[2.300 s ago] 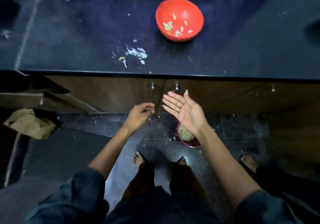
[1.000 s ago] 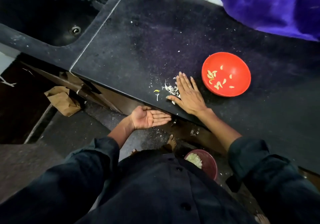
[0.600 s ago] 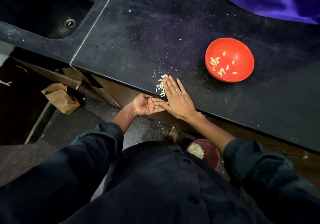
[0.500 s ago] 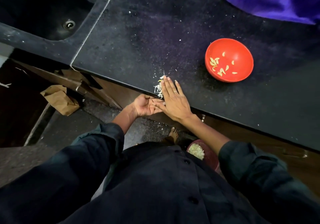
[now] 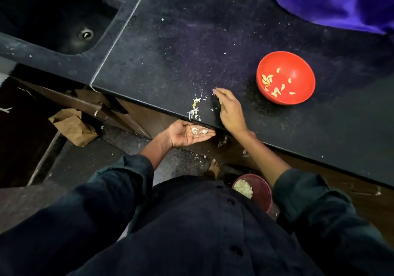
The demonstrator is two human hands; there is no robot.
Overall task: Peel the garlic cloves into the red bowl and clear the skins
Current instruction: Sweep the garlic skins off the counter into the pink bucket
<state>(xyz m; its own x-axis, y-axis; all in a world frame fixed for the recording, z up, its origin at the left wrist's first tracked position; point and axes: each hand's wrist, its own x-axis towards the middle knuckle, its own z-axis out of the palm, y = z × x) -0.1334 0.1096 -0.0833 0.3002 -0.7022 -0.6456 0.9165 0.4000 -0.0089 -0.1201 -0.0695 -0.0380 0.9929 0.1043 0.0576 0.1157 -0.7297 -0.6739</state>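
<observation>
Papery garlic skins (image 5: 195, 110) lie at the table (image 5: 170, 41) edge, at nine o'clock from your flat right hand (image 5: 231, 113). Your left hand (image 5: 187, 134) cups some below, fingers open. Sweep the rest in; peeled cloves (image 5: 274, 83) sit in the red bowl (image 5: 302, 71).

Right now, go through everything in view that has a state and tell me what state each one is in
red bowl: upright on the counter, peeled cloves inside.
garlic skins: scattered near the counter edge, not yet cleared.
left hand: palm up below the edge, a few skins lying in it.
right hand: fingers straight, on the counter beside the skins.
maroon bowl: on the floor, holding pale scraps.
paper bag: crumpled on the floor.
</observation>
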